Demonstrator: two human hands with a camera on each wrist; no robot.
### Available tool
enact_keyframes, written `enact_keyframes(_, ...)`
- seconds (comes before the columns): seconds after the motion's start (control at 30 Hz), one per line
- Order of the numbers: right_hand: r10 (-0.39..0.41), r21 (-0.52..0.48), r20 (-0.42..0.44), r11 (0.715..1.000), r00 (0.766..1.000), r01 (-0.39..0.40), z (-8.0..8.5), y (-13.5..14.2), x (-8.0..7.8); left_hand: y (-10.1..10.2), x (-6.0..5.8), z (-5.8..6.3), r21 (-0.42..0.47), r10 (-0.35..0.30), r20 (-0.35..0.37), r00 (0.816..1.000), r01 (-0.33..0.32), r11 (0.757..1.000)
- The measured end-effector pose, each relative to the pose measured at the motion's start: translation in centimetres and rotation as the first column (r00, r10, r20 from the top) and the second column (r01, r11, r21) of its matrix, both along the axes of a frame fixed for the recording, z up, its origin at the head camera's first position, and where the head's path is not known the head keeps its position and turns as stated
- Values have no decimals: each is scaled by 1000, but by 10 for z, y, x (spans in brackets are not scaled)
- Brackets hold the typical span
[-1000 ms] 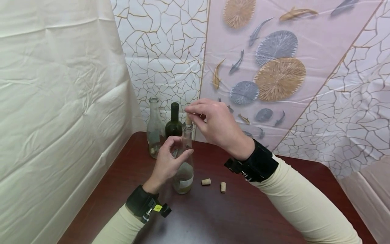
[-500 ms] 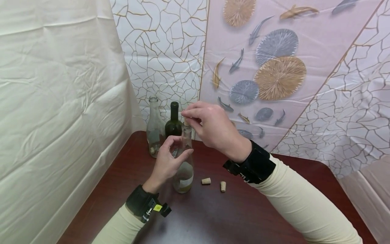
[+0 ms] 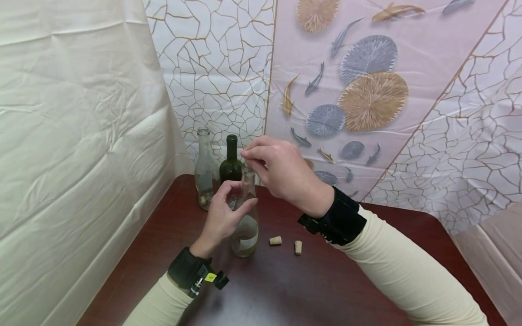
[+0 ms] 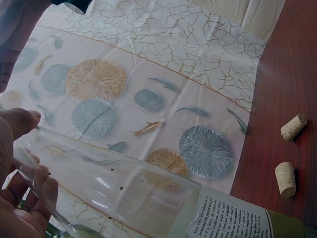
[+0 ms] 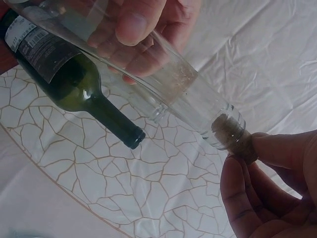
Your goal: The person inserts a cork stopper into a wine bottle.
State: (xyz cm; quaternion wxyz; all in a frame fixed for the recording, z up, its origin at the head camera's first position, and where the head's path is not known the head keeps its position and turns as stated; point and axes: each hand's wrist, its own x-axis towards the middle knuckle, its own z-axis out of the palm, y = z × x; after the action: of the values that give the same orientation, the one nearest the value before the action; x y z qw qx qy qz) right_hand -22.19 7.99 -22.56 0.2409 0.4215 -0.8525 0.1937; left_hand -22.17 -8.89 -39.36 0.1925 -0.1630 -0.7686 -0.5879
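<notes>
A clear glass bottle [image 3: 247, 228] with a white label stands upright on the table. My left hand [image 3: 222, 215] grips it below the neck, thumb on the near side and fingers curled round behind. At the mouth, my right hand [image 3: 285, 174] pinches a cork [image 5: 241, 144] between thumb and fingers. In the right wrist view the cork's lower part sits inside the bottle neck, and its outer end is between the fingertips. The left wrist view shows the bottle's printed label [image 4: 230, 218] and the left thumb along the glass.
Two loose corks lie right of the bottle, one on its side [image 3: 275, 241] and another farther right [image 3: 298, 247]. Behind the left hand stand a dark green bottle [image 3: 231, 170] and another clear bottle [image 3: 205, 176]. Patterned cloth [image 3: 220, 68] hangs behind the dark red table [image 3: 310, 290].
My right hand has shifted slightly left and down with the cork, from above the bottle's rim to right at its mouth. The left hand keeps its grip on the bottle.
</notes>
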Motion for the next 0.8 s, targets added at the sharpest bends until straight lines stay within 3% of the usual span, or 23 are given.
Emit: enact_keyframes(0.8, 15, -60, -44, 998, 999, -18, -9, 0, -1, 1, -1, 0, 6, 8, -9, 1000, -8, 1000)
